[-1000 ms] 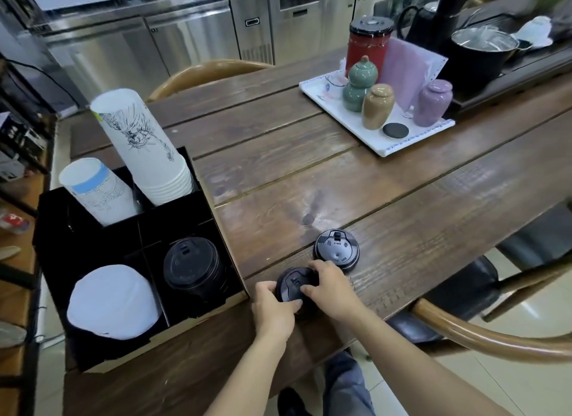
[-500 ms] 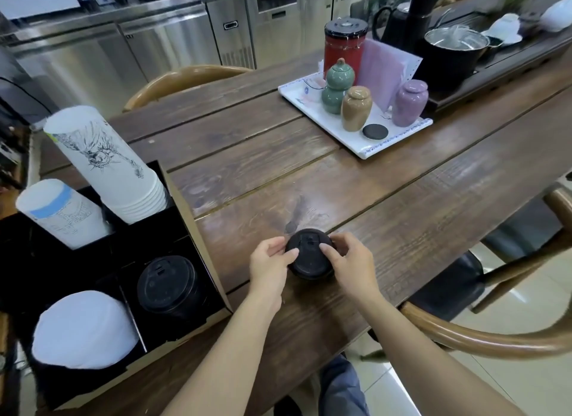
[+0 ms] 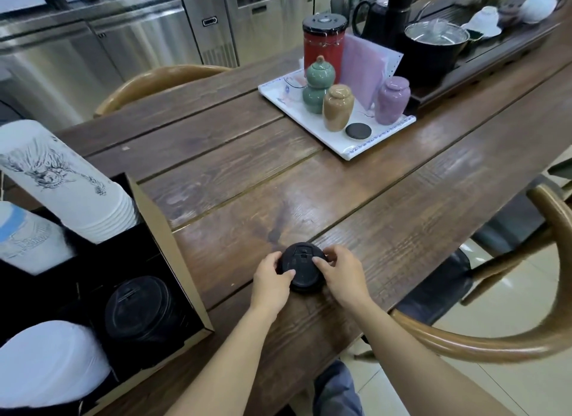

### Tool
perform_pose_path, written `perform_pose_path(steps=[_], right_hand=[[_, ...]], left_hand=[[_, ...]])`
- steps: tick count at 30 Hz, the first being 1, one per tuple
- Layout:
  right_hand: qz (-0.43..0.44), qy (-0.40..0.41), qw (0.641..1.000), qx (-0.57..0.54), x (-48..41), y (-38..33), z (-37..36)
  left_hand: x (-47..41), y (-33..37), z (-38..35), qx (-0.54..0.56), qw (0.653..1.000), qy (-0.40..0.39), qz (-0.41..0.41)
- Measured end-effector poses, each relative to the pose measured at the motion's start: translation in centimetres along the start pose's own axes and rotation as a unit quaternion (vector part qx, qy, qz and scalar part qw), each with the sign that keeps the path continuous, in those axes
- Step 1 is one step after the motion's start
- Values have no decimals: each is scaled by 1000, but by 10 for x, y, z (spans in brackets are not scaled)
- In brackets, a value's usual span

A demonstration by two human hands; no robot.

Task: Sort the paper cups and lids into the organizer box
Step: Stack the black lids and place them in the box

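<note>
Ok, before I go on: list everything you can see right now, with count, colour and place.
black lids: one stack, count unclear, black, on the wooden table, held between both hands
organizer box: one, black inside, brown card wall, left edge of the table
black lid stack: one, near right compartment of the box
white lids: one stack, near left compartment
printed paper cups: one white stack, far right compartment
blue-banded cups: one white stack, far left compartment
white tray: one, far side of the table
jars: green, tan, purple, red canister, on the tray
black disc: one, on the tray
wooden chairs: far, right
left hand, right hand: gripping the lids
</note>
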State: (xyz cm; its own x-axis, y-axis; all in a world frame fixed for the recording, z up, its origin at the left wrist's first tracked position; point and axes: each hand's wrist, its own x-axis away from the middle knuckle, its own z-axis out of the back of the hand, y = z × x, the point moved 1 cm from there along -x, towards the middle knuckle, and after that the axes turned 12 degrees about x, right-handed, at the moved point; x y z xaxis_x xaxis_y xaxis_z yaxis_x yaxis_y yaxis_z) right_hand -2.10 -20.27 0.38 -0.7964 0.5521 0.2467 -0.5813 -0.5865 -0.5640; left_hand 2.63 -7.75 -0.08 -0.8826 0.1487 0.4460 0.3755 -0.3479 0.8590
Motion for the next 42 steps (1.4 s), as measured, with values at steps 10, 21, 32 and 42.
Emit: perform_pose_path(steps=[10, 21, 32, 42], right_hand=[[12, -110, 988, -109, -21, 0, 0], [20, -65, 994, -85, -29, 2, -4], [23, -83, 995, -39, -41, 7, -18], [33, -90, 975, -199, -36, -8, -2]], left_hand=[[-9, 15, -5, 58, 995, 36, 70], [-17, 18, -9, 73, 990, 92, 74], [-25, 16, -13, 89, 982, 96, 137], [-9, 36, 6, 259, 949, 46, 172]])
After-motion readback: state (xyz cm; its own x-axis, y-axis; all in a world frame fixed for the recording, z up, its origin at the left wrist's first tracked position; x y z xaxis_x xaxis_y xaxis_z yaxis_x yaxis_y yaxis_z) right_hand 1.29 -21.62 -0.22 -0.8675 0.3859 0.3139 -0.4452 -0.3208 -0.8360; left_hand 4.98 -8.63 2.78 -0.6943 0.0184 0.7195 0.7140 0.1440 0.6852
